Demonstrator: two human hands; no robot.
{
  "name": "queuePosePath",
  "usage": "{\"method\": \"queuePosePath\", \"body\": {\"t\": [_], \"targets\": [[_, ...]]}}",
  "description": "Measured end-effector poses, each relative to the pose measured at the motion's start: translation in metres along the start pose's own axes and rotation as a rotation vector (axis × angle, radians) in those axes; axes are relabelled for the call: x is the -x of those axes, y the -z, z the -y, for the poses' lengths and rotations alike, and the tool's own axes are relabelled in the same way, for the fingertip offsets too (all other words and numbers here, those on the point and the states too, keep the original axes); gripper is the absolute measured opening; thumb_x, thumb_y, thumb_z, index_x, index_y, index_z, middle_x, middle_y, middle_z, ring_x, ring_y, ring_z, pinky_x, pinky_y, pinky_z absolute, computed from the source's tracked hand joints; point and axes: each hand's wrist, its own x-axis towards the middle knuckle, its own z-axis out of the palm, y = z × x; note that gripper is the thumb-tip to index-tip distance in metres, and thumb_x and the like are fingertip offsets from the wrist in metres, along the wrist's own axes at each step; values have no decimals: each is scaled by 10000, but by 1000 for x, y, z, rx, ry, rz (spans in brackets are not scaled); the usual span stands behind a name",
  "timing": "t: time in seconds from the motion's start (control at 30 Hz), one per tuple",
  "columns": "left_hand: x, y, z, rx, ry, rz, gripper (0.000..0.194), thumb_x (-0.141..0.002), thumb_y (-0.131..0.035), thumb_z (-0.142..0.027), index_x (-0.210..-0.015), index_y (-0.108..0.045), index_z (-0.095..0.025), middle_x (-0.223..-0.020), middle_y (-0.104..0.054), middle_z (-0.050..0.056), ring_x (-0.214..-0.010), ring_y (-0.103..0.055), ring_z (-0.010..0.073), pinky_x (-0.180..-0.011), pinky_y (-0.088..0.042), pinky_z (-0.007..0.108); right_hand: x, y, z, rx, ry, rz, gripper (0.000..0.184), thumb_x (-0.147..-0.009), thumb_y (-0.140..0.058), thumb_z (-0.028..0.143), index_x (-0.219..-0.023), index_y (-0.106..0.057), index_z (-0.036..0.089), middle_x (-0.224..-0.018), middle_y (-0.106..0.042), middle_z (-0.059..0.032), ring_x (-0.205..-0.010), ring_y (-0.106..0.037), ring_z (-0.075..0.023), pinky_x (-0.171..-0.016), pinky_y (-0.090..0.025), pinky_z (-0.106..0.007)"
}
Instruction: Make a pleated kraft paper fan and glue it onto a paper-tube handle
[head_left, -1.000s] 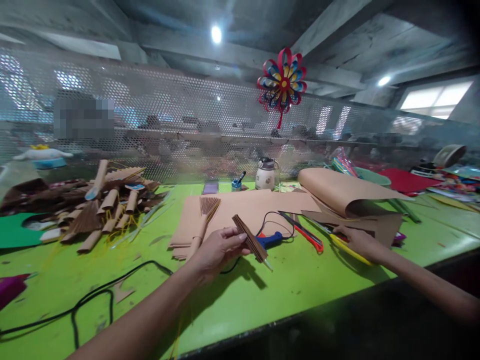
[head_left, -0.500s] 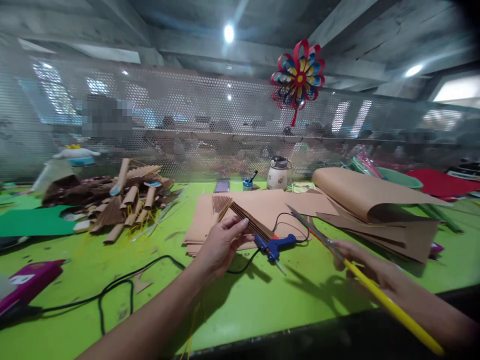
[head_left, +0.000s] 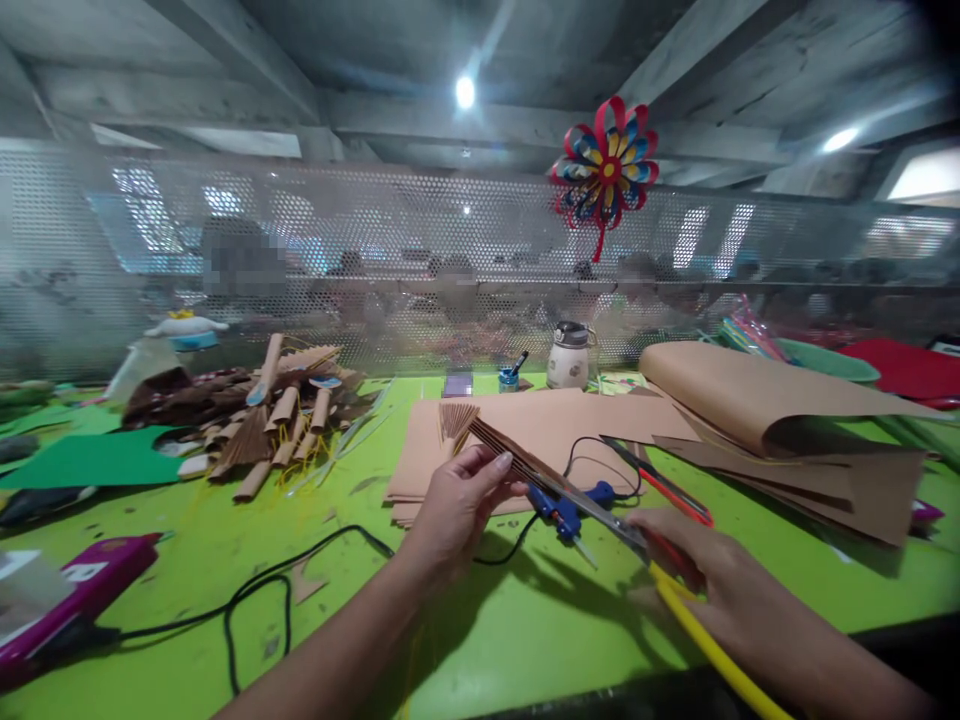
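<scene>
streaked glare around ceiling lamp (head_left: 465, 92)

Two hands are in view: the left hand (head_left: 465, 505) has one pleated strip (head_left: 525, 464) in its fingers, the right hand (head_left: 712, 568) one pair of scissors (head_left: 670, 592). Between the two sets of fingers lies one blue glue gun (head_left: 559, 512), and just beyond the right ones, one red-and-black tool (head_left: 679, 496). Just past the left fingers is one pleated fan (head_left: 456, 418); farther beyond stand one bottle (head_left: 568, 366) and one blue jar (head_left: 508, 381) with one pen (head_left: 519, 362), and high above, one flower (head_left: 609, 168). Off to the left fingers' left are one dark green sheet (head_left: 97, 458), one magenta object (head_left: 112, 565) and several paper tubes (head_left: 282, 408), too jumbled to count.
</scene>
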Motion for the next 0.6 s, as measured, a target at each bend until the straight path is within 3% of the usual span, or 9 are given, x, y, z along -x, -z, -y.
{"method": "queuePosePath", "body": {"t": [0.6], "targets": [[4,-8,0,-12,16,26,222,-686,-758,-184,-880,-695,-96,-878,-703,78,-791,-658,151,-731,-546,237,2,-2,0,-71,40,-43,370,-786,-616,399,-1123,-601,247,-1032,-666,-44,-905,-610,-218,-814,-479,-327]]}}
